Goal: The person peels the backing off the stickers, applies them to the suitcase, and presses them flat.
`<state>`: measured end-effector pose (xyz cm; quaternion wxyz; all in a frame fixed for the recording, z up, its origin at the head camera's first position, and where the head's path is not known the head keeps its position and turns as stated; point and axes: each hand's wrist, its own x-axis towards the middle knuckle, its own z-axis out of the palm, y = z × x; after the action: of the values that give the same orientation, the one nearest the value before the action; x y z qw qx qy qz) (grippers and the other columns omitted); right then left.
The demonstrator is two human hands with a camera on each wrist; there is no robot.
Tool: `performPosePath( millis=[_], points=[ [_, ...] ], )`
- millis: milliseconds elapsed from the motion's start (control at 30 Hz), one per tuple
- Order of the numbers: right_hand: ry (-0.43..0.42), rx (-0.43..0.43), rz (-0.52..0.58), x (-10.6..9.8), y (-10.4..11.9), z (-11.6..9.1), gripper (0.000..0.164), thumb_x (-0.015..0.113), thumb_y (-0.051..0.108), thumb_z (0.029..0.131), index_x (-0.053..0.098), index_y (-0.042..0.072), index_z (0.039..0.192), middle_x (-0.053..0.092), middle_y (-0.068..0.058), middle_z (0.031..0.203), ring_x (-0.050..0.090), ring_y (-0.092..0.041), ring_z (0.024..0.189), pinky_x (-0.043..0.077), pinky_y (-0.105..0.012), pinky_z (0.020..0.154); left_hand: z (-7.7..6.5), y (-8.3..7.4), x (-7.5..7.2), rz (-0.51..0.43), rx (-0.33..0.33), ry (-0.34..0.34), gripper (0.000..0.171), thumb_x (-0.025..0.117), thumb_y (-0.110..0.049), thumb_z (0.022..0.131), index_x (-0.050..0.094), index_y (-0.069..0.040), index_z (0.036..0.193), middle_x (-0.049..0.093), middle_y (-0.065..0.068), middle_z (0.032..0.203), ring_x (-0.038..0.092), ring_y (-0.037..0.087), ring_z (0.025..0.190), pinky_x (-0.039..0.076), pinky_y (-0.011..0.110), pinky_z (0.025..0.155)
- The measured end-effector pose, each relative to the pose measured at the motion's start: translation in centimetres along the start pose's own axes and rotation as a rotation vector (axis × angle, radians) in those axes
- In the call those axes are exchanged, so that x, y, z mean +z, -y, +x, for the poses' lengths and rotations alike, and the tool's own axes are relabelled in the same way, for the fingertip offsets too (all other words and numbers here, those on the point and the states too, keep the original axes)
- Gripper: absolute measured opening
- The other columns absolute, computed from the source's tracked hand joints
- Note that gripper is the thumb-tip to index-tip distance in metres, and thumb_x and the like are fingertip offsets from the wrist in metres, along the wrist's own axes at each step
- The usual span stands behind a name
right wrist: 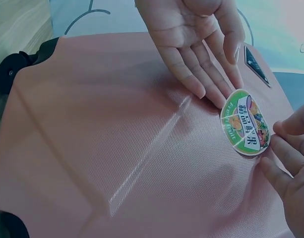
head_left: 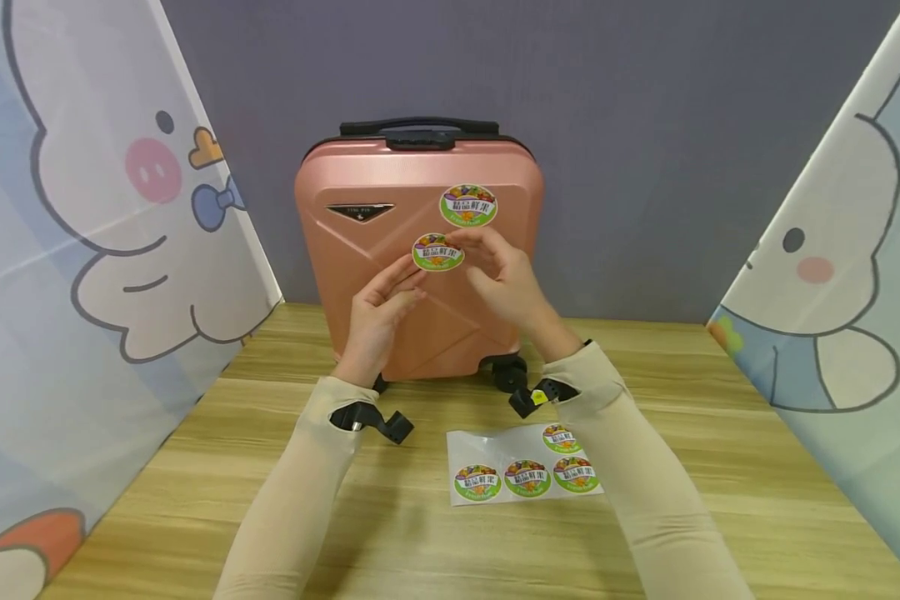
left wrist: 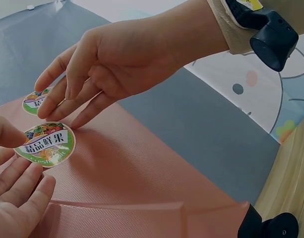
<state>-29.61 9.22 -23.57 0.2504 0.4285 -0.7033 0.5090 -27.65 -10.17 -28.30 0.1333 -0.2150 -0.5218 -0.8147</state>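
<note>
A round fruit sticker (head_left: pixel 438 252) with a green border lies at the front of a pink suitcase (head_left: pixel 420 333); whether it is fully flat on the shell cannot be told. My left hand (head_left: pixel 377 315) touches its lower left edge with extended fingertips, the thumb held apart. At its right edge are the fingertips of my right hand (head_left: pixel 513 287), loosely bent, with the thumb away from the sticker. A second matching sticker (head_left: pixel 468 206) is on the suitcase, higher and to the right. The right wrist view shows the lower sticker (right wrist: pixel 245 122) between both hands' fingertips.
On the wooden table (head_left: pixel 390 533), a white backing sheet (head_left: pixel 480 446) with several more stickers lies in front of the suitcase, partly behind the right forearm. A grey wall (head_left: pixel 645 167) stands behind. Cartoon-printed panels (head_left: pixel 262 250) flank both sides.
</note>
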Motion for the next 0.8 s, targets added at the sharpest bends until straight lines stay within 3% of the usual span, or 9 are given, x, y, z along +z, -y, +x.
performPosePath(
  millis=[133, 233, 467, 600, 800],
  points=[
    [-0.014, -0.023, 0.0, -0.1, 0.1, -0.1, 0.044, 0.05, -0.02, 0.084, 0.058, -0.008, 0.125, 0.063, -0.022, 0.127, 0.059, -0.03, 0.122, 0.049, -0.041, 0.101, 0.1, 0.0, 0.0, 0.006, 0.006, 0.007, 0.049, 0.052, 0.013, 0.093, 0.046, 0.01, 0.142, 0.058, 0.018, 0.134, 0.063, 0.015, 0.113, 0.053, 0.028, 0.092],
    [-0.064, -0.031, 0.068, 0.1, 0.0, -0.3, 0.039, 0.051, -0.021, 0.086, 0.056, -0.011, 0.124, 0.062, -0.025, 0.127, 0.059, -0.032, 0.121, 0.048, -0.042, 0.102, 0.0, -0.2, 0.1, 0.003, 0.005, 0.001, 0.049, 0.051, 0.014, 0.094, 0.046, 0.01, 0.142, 0.056, 0.021, 0.135, 0.063, 0.015, 0.112, 0.053, 0.029, 0.092],
    [-0.21, 0.036, 0.409, 0.9, -0.3, -0.3, 0.028, 0.05, -0.02, 0.089, 0.051, -0.017, 0.117, 0.068, -0.02, 0.11, 0.067, -0.023, 0.101, 0.053, -0.036, 0.092, 0.0, -0.3, 0.1, 0.008, 0.005, 0.009, 0.048, 0.05, 0.014, 0.095, 0.045, 0.01, 0.143, 0.052, 0.026, 0.138, 0.063, 0.016, 0.113, 0.053, 0.03, 0.094],
    [-0.173, 0.102, 0.5, 1.2, -0.8, -0.4, 0.03, 0.048, -0.021, 0.089, 0.049, -0.018, 0.119, 0.069, -0.017, 0.109, 0.069, -0.017, 0.097, 0.054, -0.03, 0.088, 0.0, -0.3, 0.1, 0.008, 0.003, 0.012, 0.048, 0.05, 0.014, 0.095, 0.045, 0.011, 0.143, 0.052, 0.026, 0.139, 0.063, 0.016, 0.114, 0.052, 0.031, 0.094],
    [-0.141, 0.165, 0.486, 1.4, -1.4, -0.5, 0.032, 0.048, -0.02, 0.09, 0.047, -0.016, 0.121, 0.066, -0.024, 0.112, 0.068, -0.014, 0.097, 0.054, -0.029, 0.087, -0.1, -0.3, 0.0, 0.008, -0.004, 0.014, 0.048, 0.05, 0.014, 0.095, 0.045, 0.011, 0.142, 0.05, 0.028, 0.14, 0.062, 0.016, 0.115, 0.052, 0.029, 0.094]
  ],
)
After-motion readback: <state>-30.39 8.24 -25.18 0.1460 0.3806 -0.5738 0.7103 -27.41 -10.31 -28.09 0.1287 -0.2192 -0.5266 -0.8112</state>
